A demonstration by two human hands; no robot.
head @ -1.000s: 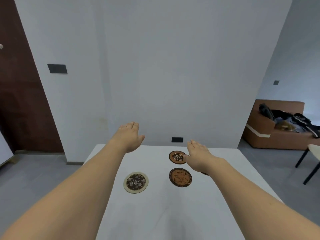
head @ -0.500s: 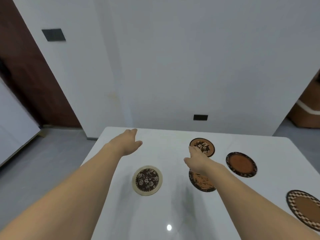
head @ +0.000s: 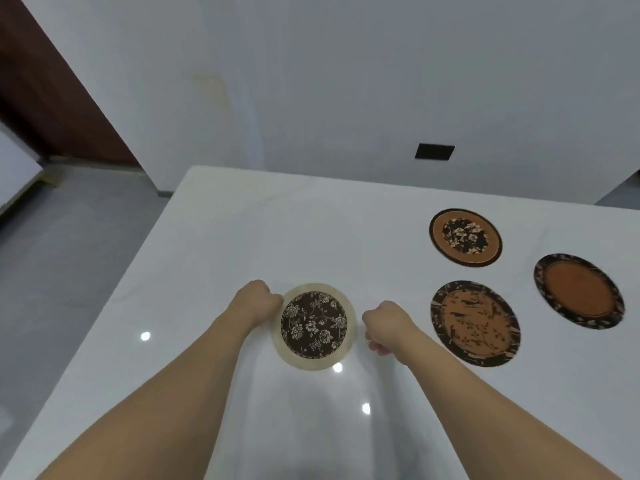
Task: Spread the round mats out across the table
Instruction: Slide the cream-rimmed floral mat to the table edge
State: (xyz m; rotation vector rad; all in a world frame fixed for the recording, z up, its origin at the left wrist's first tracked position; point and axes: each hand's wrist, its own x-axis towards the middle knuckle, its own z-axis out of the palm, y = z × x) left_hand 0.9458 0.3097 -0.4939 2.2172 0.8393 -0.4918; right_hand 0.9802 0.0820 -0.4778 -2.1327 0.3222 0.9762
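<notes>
A cream-rimmed round mat [head: 313, 325] with a dark floral centre lies on the white table [head: 214, 237], left of the middle. My left hand [head: 256, 301] has its fingers curled on the mat's left rim. My right hand [head: 386, 323] is curled into a loose fist just off the mat's right edge, with a narrow gap between them. To the right lie three other round mats, apart from each other: an orange one with a dark floral centre [head: 465, 237], a dark-rimmed one with birds and branches [head: 475, 323] and a plain orange one with a dark patterned rim [head: 579, 291].
The table's far edge meets a white wall with a black socket plate [head: 435, 152]. Grey floor [head: 69, 244] and a brown door [head: 52, 98] lie to the left, beyond the table's left edge.
Both hands have come back from the far part of the table and curled at either side of the cream-rimmed mat. The camera has tilted down and closer.
</notes>
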